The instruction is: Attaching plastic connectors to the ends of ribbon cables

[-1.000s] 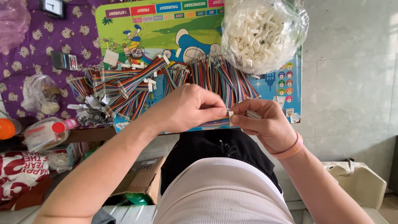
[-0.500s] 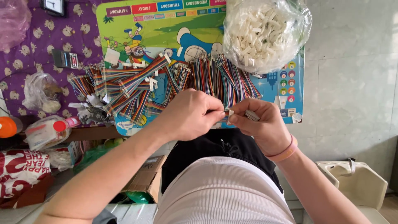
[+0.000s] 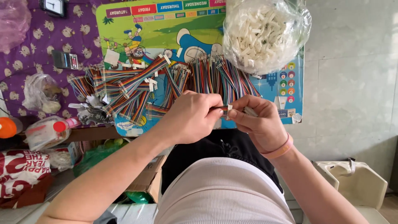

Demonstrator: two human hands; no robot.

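My left hand (image 3: pixel 191 118) and my right hand (image 3: pixel 257 121) meet at chest height above the near edge of a colourful cartoon board (image 3: pixel 166 37). Between the fingertips of both hands is a short multicoloured ribbon cable (image 3: pixel 222 109) with a small white connector at its end. My right hand pinches the white connector (image 3: pixel 250 111); my left hand grips the wire side. A pink band sits on my right wrist. Several bundles of rainbow ribbon cables (image 3: pixel 137 85) lie spread across the board just beyond my hands.
A clear plastic bag of white connectors (image 3: pixel 265 35) rests at the board's far right. Purple patterned cloth (image 3: pixel 29 41), small plastic bags (image 3: pixel 39 93) and bottles lie left. A cardboard box (image 3: pixel 145 182) is below left, a white plastic stool (image 3: pixel 356 182) at lower right.
Both hands have stayed together on the cable, shifting slightly; the fingers have worked the connector and wire end closer together.
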